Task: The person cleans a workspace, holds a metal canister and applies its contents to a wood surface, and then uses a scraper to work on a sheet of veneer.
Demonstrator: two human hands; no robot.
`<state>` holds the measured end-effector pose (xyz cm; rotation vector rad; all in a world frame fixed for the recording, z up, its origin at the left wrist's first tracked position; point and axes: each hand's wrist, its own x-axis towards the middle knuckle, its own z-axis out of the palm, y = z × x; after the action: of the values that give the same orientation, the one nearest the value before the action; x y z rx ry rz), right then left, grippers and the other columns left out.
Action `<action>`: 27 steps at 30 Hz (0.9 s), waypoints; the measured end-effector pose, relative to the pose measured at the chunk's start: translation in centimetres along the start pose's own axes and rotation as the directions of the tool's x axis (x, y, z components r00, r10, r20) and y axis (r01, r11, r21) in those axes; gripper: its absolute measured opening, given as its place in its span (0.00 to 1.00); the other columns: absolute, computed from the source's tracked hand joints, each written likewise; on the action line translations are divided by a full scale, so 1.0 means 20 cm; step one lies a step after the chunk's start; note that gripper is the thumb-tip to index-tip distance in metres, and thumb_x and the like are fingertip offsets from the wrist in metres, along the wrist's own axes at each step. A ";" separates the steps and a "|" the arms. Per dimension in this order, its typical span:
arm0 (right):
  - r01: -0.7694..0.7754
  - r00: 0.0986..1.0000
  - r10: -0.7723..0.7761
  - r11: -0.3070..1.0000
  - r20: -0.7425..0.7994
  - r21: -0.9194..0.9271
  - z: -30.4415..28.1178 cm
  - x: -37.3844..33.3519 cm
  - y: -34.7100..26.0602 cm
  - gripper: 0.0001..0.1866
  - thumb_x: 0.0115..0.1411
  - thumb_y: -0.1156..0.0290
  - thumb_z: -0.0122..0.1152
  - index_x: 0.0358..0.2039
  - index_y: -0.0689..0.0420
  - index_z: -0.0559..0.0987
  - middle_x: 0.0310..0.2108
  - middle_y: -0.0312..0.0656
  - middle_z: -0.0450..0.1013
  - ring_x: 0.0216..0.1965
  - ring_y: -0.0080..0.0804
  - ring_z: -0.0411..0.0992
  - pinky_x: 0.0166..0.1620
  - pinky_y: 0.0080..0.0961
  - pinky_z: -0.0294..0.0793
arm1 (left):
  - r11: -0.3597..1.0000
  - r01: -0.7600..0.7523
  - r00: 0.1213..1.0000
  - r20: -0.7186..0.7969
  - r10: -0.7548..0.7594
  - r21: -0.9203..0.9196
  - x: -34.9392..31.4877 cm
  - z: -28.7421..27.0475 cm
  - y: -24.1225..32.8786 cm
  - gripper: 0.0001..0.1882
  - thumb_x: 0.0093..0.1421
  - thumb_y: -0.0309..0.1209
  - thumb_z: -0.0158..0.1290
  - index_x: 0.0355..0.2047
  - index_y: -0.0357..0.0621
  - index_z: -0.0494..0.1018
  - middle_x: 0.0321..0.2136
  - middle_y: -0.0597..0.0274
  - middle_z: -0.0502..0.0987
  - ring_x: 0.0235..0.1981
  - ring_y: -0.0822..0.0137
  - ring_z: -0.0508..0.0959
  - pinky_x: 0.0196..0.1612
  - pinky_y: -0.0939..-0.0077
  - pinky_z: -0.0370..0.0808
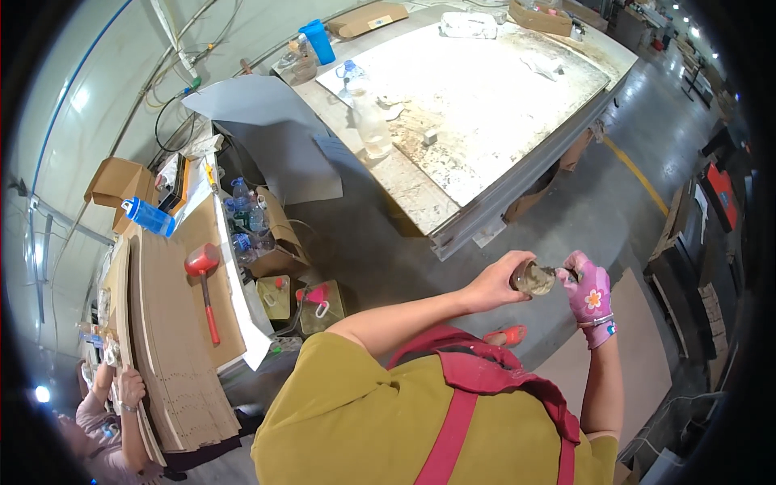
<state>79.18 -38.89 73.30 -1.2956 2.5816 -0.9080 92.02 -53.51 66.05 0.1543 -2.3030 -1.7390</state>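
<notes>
The left hand (499,283) wraps its grip around a small see-through jar (534,280) with pale contents, held tilted toward the right hand (588,289), probably to bring it within easy reach. That hand wears a pink glove, its fingers curled beside the jar; whether its grip holds the small dark piece there, I cannot tell. Both hands meet in front of the body, off the near corner of the worktop (501,89), where a clear bottle (372,131) stands upright. Leftward, a red mallet (202,260) lies on cardboard (174,323).
</notes>
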 end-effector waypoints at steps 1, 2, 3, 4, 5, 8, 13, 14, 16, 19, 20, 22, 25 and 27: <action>0.004 1.000 -0.004 1.000 -0.007 0.000 -0.03 0.05 0.04 0.09 0.48 0.71 0.60 0.24 0.60 0.69 0.19 0.51 0.68 0.25 0.52 0.69 0.27 0.36 0.66 | 1.000 0.012 1.000 -0.003 -0.012 0.003 0.09 0.03 -0.02 0.36 0.43 0.28 0.61 0.52 0.41 0.58 0.45 0.57 0.65 0.44 0.65 0.69 0.47 0.73 0.68; 0.000 1.000 0.000 1.000 0.003 0.002 -0.06 0.10 0.10 0.09 0.48 0.71 0.60 0.24 0.60 0.69 0.19 0.51 0.68 0.25 0.52 0.69 0.27 0.36 0.66 | 1.000 0.022 1.000 -0.003 -0.022 -0.001 0.16 0.07 -0.06 0.36 0.43 0.28 0.61 0.52 0.41 0.58 0.45 0.57 0.65 0.44 0.65 0.69 0.47 0.73 0.68; -0.022 1.000 0.022 1.000 0.019 0.002 -0.10 0.15 0.18 0.09 0.49 0.70 0.58 0.24 0.60 0.69 0.19 0.51 0.68 0.25 0.53 0.68 0.27 0.37 0.66 | 0.999 0.024 0.999 -0.026 -0.024 0.025 0.26 0.11 -0.08 0.36 0.42 0.28 0.62 0.52 0.41 0.59 0.45 0.56 0.65 0.44 0.65 0.69 0.47 0.73 0.68; -0.050 0.998 0.049 0.999 0.033 0.001 -0.15 0.21 0.26 0.09 0.50 0.68 0.57 0.24 0.59 0.70 0.19 0.51 0.68 0.25 0.53 0.68 0.27 0.37 0.66 | 0.998 0.027 0.999 -0.044 -0.025 0.049 0.35 0.16 -0.10 0.36 0.42 0.29 0.62 0.52 0.41 0.59 0.45 0.56 0.66 0.44 0.64 0.69 0.47 0.73 0.68; -0.069 0.997 0.069 0.998 0.033 -0.003 -0.18 0.27 0.36 0.09 0.50 0.68 0.57 0.24 0.59 0.70 0.19 0.51 0.68 0.25 0.53 0.68 0.27 0.37 0.66 | 0.996 0.064 0.997 -0.042 -0.062 0.066 0.46 0.21 -0.13 0.36 0.42 0.29 0.62 0.52 0.42 0.59 0.45 0.56 0.66 0.45 0.64 0.69 0.48 0.73 0.67; -0.077 0.990 0.067 0.994 0.127 0.074 -0.32 0.41 0.61 0.11 0.55 0.62 0.50 0.24 0.57 0.70 0.18 0.51 0.67 0.24 0.53 0.67 0.27 0.41 0.64 | 1.000 -0.020 0.997 -0.080 0.021 0.018 0.73 0.36 -0.21 0.35 0.41 0.29 0.61 0.51 0.39 0.60 0.44 0.53 0.67 0.44 0.60 0.71 0.46 0.72 0.69; -0.255 0.966 0.212 0.886 0.150 0.387 -0.52 0.63 1.05 0.09 0.55 0.67 0.50 0.25 0.59 0.71 0.14 0.41 0.67 0.17 0.29 0.67 0.22 0.26 0.65 | 0.992 0.125 0.991 -0.039 -0.126 -0.025 1.19 0.56 -0.30 0.36 0.43 0.27 0.61 0.52 0.39 0.59 0.46 0.56 0.68 0.45 0.66 0.70 0.46 0.75 0.68; -0.352 0.936 0.300 0.814 0.185 0.462 -0.55 0.66 1.12 0.09 0.55 0.68 0.50 0.26 0.61 0.71 0.14 0.38 0.67 0.16 0.24 0.66 0.21 0.22 0.64 | 0.989 0.144 0.989 -0.014 -0.144 -0.044 1.29 0.60 -0.34 0.36 0.43 0.27 0.61 0.53 0.39 0.59 0.46 0.56 0.68 0.46 0.67 0.70 0.46 0.75 0.68; -0.421 0.905 0.382 0.735 0.188 0.531 -0.58 0.74 1.29 0.09 0.55 0.69 0.50 0.26 0.62 0.71 0.15 0.36 0.66 0.17 0.21 0.65 0.20 0.20 0.64 | 0.984 0.171 0.984 0.050 -0.169 -0.041 1.49 0.65 -0.35 0.35 0.44 0.26 0.61 0.53 0.38 0.58 0.46 0.56 0.68 0.46 0.67 0.70 0.46 0.75 0.69; -0.462 0.869 0.463 0.635 0.174 0.619 -0.58 0.88 1.57 0.09 0.55 0.70 0.51 0.26 0.64 0.71 0.16 0.35 0.67 0.17 0.18 0.65 0.20 0.17 0.64 | 0.983 0.176 0.980 0.106 -0.170 -0.045 1.78 0.73 -0.45 0.35 0.44 0.25 0.60 0.53 0.38 0.58 0.47 0.56 0.68 0.47 0.66 0.70 0.47 0.75 0.69; -0.458 0.863 0.481 0.615 0.155 0.641 -0.58 0.93 1.65 0.09 0.54 0.70 0.51 0.26 0.64 0.71 0.17 0.36 0.67 0.17 0.18 0.65 0.20 0.17 0.65 | 0.977 0.205 0.973 0.119 -0.196 -0.062 1.88 0.75 -0.47 0.35 0.44 0.25 0.61 0.53 0.38 0.58 0.47 0.55 0.68 0.47 0.66 0.70 0.47 0.74 0.69; -0.524 0.816 0.541 0.538 0.206 0.660 -0.58 1.06 1.81 0.09 0.54 0.70 0.52 0.27 0.64 0.72 0.17 0.36 0.67 0.17 0.18 0.66 0.20 0.17 0.66 | 0.971 0.224 0.966 0.146 -0.211 -0.079 2.08 0.77 -0.55 0.35 0.44 0.25 0.61 0.52 0.38 0.58 0.47 0.55 0.67 0.48 0.65 0.70 0.48 0.74 0.69; -0.489 0.807 0.554 0.431 0.205 0.759 -0.55 1.25 2.06 0.09 0.56 0.70 0.50 0.28 0.63 0.71 0.17 0.37 0.68 0.16 0.20 0.67 0.19 0.16 0.66 | 0.972 0.213 0.964 0.185 -0.193 -0.096 2.36 0.82 -0.72 0.35 0.43 0.26 0.62 0.52 0.39 0.59 0.45 0.55 0.69 0.47 0.65 0.70 0.48 0.73 0.68; -0.503 0.777 0.596 0.399 0.200 0.767 -0.62 1.44 2.17 0.08 0.56 0.71 0.50 0.28 0.64 0.71 0.17 0.38 0.68 0.16 0.21 0.67 0.18 0.16 0.65 | 0.955 0.267 0.950 0.200 -0.239 -0.129 2.60 0.83 -0.79 0.35 0.43 0.26 0.62 0.52 0.39 0.59 0.44 0.55 0.70 0.46 0.65 0.70 0.47 0.73 0.69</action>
<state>26.66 -35.27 63.65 -0.0947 1.9307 -1.6744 36.47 -54.65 53.68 0.2842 -2.3467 -2.1340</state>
